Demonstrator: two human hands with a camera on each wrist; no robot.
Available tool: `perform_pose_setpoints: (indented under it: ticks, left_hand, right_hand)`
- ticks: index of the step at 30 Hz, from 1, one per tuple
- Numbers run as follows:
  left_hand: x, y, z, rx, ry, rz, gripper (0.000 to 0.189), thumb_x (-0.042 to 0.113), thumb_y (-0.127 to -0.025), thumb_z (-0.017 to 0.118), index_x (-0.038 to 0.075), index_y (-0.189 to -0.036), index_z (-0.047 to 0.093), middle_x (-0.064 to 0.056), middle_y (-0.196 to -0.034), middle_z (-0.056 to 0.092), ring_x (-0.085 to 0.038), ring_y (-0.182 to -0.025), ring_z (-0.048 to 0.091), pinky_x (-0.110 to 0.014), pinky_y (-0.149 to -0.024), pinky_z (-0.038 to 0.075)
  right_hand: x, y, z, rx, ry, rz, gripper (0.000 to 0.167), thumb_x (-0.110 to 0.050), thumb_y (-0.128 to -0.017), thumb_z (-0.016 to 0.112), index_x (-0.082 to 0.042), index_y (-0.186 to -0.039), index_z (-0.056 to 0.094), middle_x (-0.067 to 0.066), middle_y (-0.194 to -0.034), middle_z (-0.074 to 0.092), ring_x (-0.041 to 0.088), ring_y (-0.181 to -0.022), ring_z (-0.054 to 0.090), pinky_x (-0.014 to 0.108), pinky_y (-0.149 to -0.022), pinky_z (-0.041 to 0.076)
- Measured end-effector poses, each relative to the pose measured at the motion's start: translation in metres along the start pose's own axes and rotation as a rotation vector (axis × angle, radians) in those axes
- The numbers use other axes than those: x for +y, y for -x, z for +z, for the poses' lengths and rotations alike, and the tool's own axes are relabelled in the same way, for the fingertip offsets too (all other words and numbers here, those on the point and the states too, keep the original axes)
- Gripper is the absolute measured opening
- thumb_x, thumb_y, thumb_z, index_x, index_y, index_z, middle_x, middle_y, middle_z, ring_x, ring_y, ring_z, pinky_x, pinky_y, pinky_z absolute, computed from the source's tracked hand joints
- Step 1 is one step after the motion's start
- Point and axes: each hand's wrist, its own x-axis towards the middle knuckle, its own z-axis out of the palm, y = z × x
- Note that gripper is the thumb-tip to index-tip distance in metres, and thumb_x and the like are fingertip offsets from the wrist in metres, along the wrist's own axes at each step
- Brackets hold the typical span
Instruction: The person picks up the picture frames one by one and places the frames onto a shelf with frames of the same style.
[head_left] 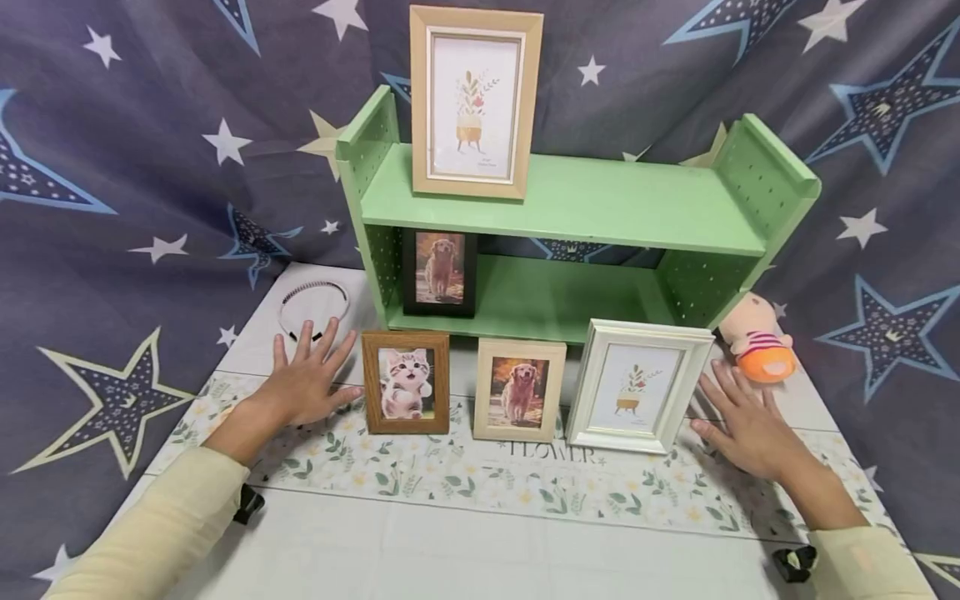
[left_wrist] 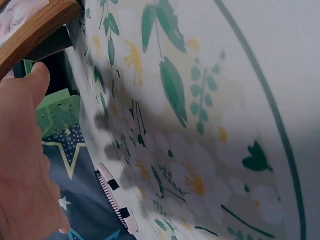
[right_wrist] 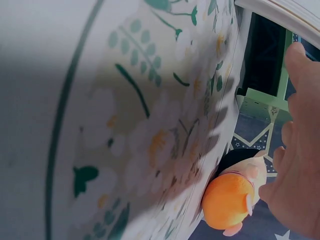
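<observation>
My left hand (head_left: 306, 385), fingers spread and holding nothing, is just left of a brown wooden picture frame (head_left: 405, 383) with a kitten photo. On the other side, my right hand (head_left: 753, 429) is also empty with spread fingers, beside a white frame (head_left: 633, 392) with a potted-plant print. Between these two stands a pale wood frame (head_left: 519, 392) with a dog photo. Shadows of fingers fall on the tabletop in both wrist views. Behind the row is a green two-tier shelf (head_left: 630, 204). Its top tier bears a light wood frame (head_left: 476, 104); a black frame (head_left: 440, 273) stands below.
A thin headband (head_left: 312, 284) lies past my left fingers. Near my right fingers sits a plush toy (head_left: 761, 342) with an orange bottom. A floral mat strip (head_left: 480, 487) crosses the white table (head_left: 465, 550). Star-patterned cloth (head_left: 247, 100) hangs behind and at both sides.
</observation>
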Motion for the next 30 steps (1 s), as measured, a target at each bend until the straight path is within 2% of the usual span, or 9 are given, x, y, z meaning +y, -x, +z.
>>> perform_pose_setpoints:
  ticks: [6, 13, 17, 21, 23, 24, 26, 28, 30]
  left_hand:
    - [-0.001, 0.003, -0.001, -0.001, 0.015, 0.002, 0.091, 0.062, -0.101, 0.049, 0.017, -0.166, 0.004, -0.021, -0.171, -0.009, -0.056, -0.152, -0.014, -0.083, -0.110, -0.016]
    - [-0.002, 0.006, -0.003, -0.009, -0.006, -0.004, 0.093, 0.064, -0.100, 0.047, 0.017, -0.166, 0.004, -0.021, -0.171, -0.009, -0.058, -0.151, -0.013, -0.084, -0.111, -0.013]
    - [-0.005, 0.005, -0.003, -0.010, -0.015, -0.011, 0.091, 0.062, -0.101, 0.049, 0.016, -0.166, 0.005, -0.022, -0.171, -0.008, -0.058, -0.151, -0.012, -0.084, -0.110, -0.012]
    - [-0.010, 0.004, -0.003, 0.034, 0.005, 0.000, 0.092, 0.052, -0.101, 0.056, 0.014, -0.166, 0.004, -0.024, -0.170, -0.005, -0.060, -0.150, -0.008, -0.085, -0.111, -0.009]
    - [-0.011, 0.001, -0.005, 0.087, 0.039, 0.004, 0.091, 0.044, -0.101, 0.060, 0.014, -0.166, 0.003, -0.025, -0.170, -0.001, -0.061, -0.150, -0.002, -0.085, -0.112, -0.003]
    - [-0.012, -0.001, -0.006, 0.123, 0.071, 0.008, 0.091, 0.040, -0.101, 0.061, 0.013, -0.166, 0.004, -0.027, -0.169, 0.003, -0.061, -0.150, 0.003, -0.084, -0.114, 0.001]
    - [-0.012, -0.007, -0.011, 0.200, 0.160, 0.018, 0.087, 0.031, -0.101, 0.063, 0.012, -0.166, 0.007, -0.028, -0.168, 0.011, -0.059, -0.150, 0.013, -0.079, -0.117, 0.012]
    - [-0.011, -0.013, -0.017, 0.284, 0.262, 0.019, 0.083, 0.024, -0.102, 0.063, 0.011, -0.166, 0.011, -0.030, -0.165, 0.021, -0.055, -0.149, 0.023, -0.073, -0.118, 0.023]
    - [-0.010, -0.018, -0.024, 0.360, 0.374, 0.024, 0.078, 0.019, -0.102, 0.062, 0.009, -0.165, 0.016, -0.031, -0.162, 0.029, -0.053, -0.144, 0.034, -0.069, -0.114, 0.035]
  right_hand:
    - [-0.001, -0.003, 0.002, -0.022, -0.019, 0.001, 0.081, -0.048, -0.103, 0.054, -0.013, -0.165, 0.015, 0.023, -0.170, 0.009, 0.037, -0.160, -0.006, 0.082, -0.116, 0.003]
    - [0.001, 0.000, 0.007, 0.001, -0.025, -0.020, 0.081, -0.044, -0.103, 0.056, -0.017, -0.166, 0.014, 0.019, -0.172, 0.005, 0.051, -0.155, 0.007, 0.085, -0.112, 0.007]
    - [0.001, 0.001, 0.006, 0.019, -0.044, -0.030, 0.079, -0.041, -0.104, 0.056, -0.016, -0.166, 0.014, 0.019, -0.172, 0.005, 0.053, -0.154, 0.010, 0.084, -0.113, 0.006]
    - [0.000, 0.000, 0.004, 0.079, -0.089, -0.026, 0.078, -0.033, -0.101, 0.064, -0.005, -0.162, 0.023, 0.026, -0.168, 0.018, 0.055, -0.150, 0.023, 0.080, -0.111, 0.023]
    - [-0.002, -0.001, 0.002, 0.145, -0.133, -0.015, 0.074, -0.024, -0.098, 0.069, -0.001, -0.158, 0.032, 0.029, -0.162, 0.031, 0.054, -0.141, 0.038, 0.073, -0.106, 0.038]
    - [-0.003, -0.001, 0.001, 0.180, -0.167, -0.004, 0.072, -0.019, -0.096, 0.071, 0.001, -0.156, 0.036, 0.030, -0.157, 0.038, 0.051, -0.135, 0.046, 0.062, -0.103, 0.048]
    - [-0.006, 0.001, -0.001, 0.235, -0.272, 0.015, 0.067, -0.011, -0.095, 0.072, 0.001, -0.154, 0.041, 0.029, -0.149, 0.048, 0.031, -0.128, 0.059, 0.036, -0.094, 0.060]
    - [-0.008, 0.003, -0.003, 0.265, -0.423, 0.017, 0.065, -0.003, -0.095, 0.070, 0.000, -0.153, 0.043, 0.020, -0.144, 0.057, 0.007, -0.119, 0.063, 0.013, -0.085, 0.057]
    - [-0.012, 0.005, -0.003, 0.258, -0.606, 0.014, 0.065, 0.001, -0.096, 0.066, -0.002, -0.156, 0.040, 0.004, -0.142, 0.060, -0.011, -0.115, 0.059, 0.001, -0.083, 0.050]
